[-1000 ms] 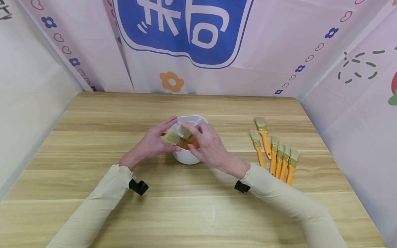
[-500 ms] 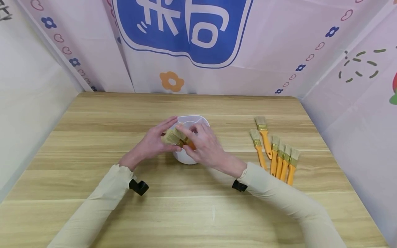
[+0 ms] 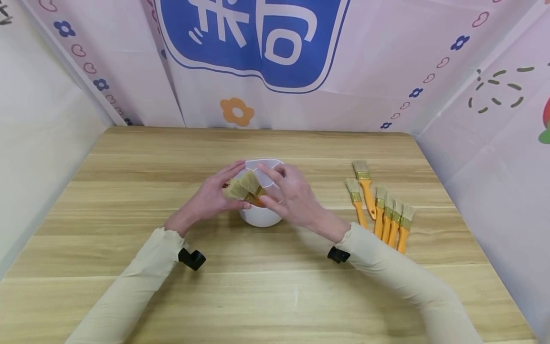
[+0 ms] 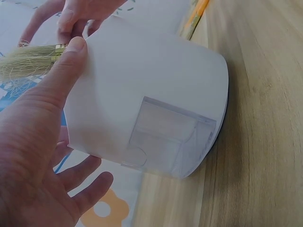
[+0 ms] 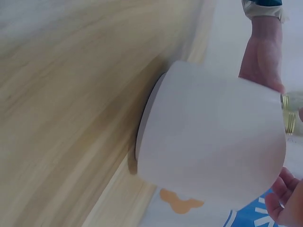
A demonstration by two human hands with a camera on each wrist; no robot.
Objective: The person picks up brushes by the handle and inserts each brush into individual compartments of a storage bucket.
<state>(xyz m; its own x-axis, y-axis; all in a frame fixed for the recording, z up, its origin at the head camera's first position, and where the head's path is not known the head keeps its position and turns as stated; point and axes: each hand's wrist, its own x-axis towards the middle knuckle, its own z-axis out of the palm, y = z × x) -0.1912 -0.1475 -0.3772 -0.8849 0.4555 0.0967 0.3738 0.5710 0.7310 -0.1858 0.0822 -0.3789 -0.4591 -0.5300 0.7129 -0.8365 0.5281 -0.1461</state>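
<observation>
The white holder (image 3: 259, 218) stands upright on the wooden surface (image 3: 240, 296), about midway between its left and right edges and set back toward the far edge. Thin dividers split its inside, and a clear plastic box (image 4: 173, 137) sits low on its outer wall. At least two paintbrushes (image 3: 250, 184) stand in it with bristles up and orange handles down, tilted toward the surface's left edge; exactly which compartment takes them is hard to tell. Of the two hands, the left hand (image 3: 215, 192) grips the holder's rim, thumb on the near side beside the brushes and fingers round the far side. The right hand (image 3: 293, 193) is at the opposite side of the rim, index finger and thumb spread apart, other fingers loosely bent, apparently gripping nothing; whether a fingertip touches a brush or the rim is unclear. Toward the surface's right edge lie six loose brushes (image 3: 387, 215), bristles toward the far edge: four side by side, two further back and more spread out. The right sleeve (image 3: 395, 267) hides some handle ends. Each wrist carries a black device (image 3: 192, 259). Behind the far edge hangs a pale cloth (image 3: 343, 114) printed with a blue sign and an orange flower.
</observation>
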